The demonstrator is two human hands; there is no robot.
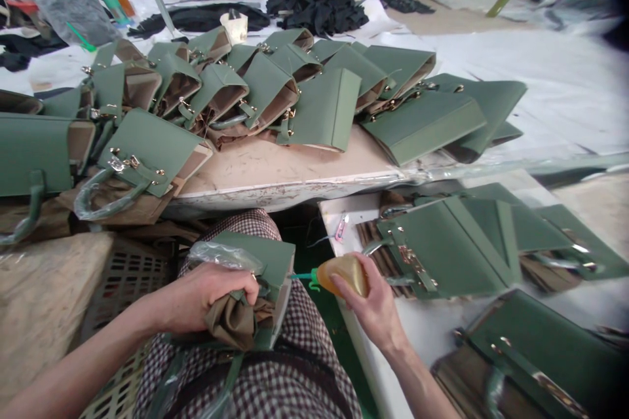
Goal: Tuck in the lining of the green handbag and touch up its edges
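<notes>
Two hands are working around one green handbag [268, 262], which is lying on the person's checked lap. The left hand [206, 298] is clenching the bunched brown lining [233, 324] at the handbag's open mouth. The right hand [376, 311], just right of the handbag, is wrapping around an amber squeeze bottle [344, 273] and aiming its green nozzle [302, 276] at the handbag's side. The handbag is probably handling light, with stiff panels and limp lining, so a firm panel edge is likely offering the steadier hold. Beyond the handbag, more bags [319, 111] are crowding the worktable [275, 170].
</notes>
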